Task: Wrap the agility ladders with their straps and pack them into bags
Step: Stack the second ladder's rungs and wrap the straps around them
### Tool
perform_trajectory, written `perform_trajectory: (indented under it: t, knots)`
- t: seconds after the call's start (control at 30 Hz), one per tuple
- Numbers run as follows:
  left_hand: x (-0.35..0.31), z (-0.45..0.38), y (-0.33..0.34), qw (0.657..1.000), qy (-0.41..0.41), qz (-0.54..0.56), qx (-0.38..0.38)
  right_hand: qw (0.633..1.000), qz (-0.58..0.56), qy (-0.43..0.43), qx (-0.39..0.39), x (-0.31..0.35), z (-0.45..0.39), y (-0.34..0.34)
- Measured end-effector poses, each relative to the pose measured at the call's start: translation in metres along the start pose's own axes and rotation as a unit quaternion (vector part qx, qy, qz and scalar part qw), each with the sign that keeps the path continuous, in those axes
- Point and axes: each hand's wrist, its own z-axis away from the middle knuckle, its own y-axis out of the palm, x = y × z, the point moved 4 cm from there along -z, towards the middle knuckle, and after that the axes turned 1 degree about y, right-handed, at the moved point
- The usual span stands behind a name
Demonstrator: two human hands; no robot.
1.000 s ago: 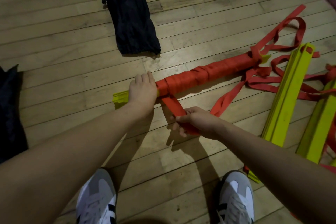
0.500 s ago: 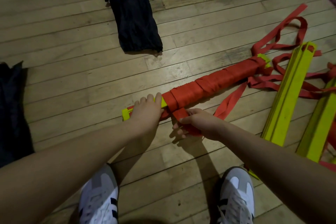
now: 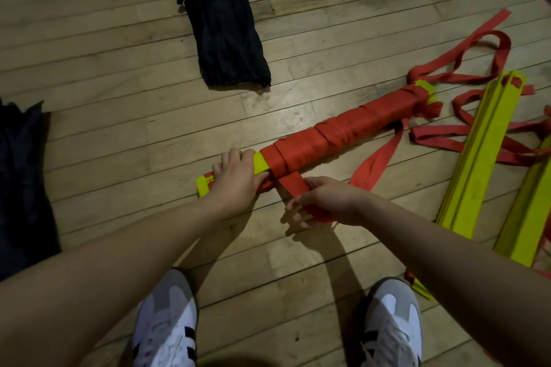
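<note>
Down on the wood floor (image 3: 119, 134), the bundle (image 3: 343, 131) of yellow rungs lies slantwise in front of the person, wound in red strap along most of its length, with a bare yellow end poking out at the near left and another at the far right. The left hand (image 3: 235, 179) sits over that near end, fingers curled across the top of the rungs and gripping them against the floor. The right hand (image 3: 325, 199) is just beside it, thumb and fingers pinching a flat run of strap (image 3: 290, 185) that comes off the last winding, while the rest loops back from under the hand toward the far end.

Around the work: a black bag (image 3: 226, 27) lies flat beyond the bundle, well apart from it, mouth end toward the person. A second dark bag (image 3: 21, 188) slumps at the left edge, partly cut off. To the right, two more yellow stacks (image 3: 480, 155) lie side by side, unwrapped, with loose red straps (image 3: 447, 128) tangled between them and the bundle's far end, one loop trailing off farther up the floor. Nothing sits between the hands and the bundle. Two grey-and-white shoes (image 3: 167, 325) with black stripes stand at the bottom, one under each forearm. No lettering can be read anywhere, neither on the bags nor on the shoes.
</note>
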Motion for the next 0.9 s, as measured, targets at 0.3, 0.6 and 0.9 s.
perform_trajectory:
  t: [0.3, 0.6, 0.9]
  knots:
    - [0.024, -0.004, -0.016, 0.991, -0.058, 0.081, -0.084, 0.994, 0.095, 0.031, -0.033, 0.011, -0.01, -0.002]
    - [0.012, -0.007, -0.014, 0.989, -0.089, -0.023, -0.115, 0.999, 0.013, -0.018, -0.028, 0.023, -0.009, 0.009]
    - [0.006, 0.012, -0.01, 0.939, 0.177, -0.246, -0.165, 0.999, 0.002, -0.012, -0.034, 0.022, -0.011, 0.019]
